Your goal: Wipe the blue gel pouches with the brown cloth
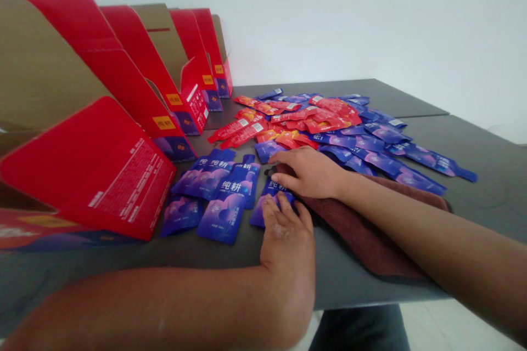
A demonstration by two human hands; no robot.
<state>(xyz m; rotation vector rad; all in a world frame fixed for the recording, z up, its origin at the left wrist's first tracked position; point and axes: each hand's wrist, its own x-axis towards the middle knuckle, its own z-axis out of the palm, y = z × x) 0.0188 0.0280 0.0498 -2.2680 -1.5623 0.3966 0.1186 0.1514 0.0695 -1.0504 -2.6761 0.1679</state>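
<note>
Hands, both bare, close together but not touching, neither visibly clamped on anything. Left hand [286, 244]: palm down, fingers spread over the lower edge of a blue sachet [276, 189]. Right hand [307, 173]: curled, its heel on a brown towel [370, 225], fingertips at the sachet's upper end (whether they pinch it, one cannot tell from here). Just beside them, to the left, loose blue sachets [218, 219] lie in a small group. Beyond, a wide heap of red sachets [296, 115] and scattered blue sachets [382, 162] spreads over the dark grey table [473, 167]. Along its left side stand red-and-kraft cardboard display boxes [140, 66], with a flat red carton panel [99, 175], printed in small white text, leaning in front.
</note>
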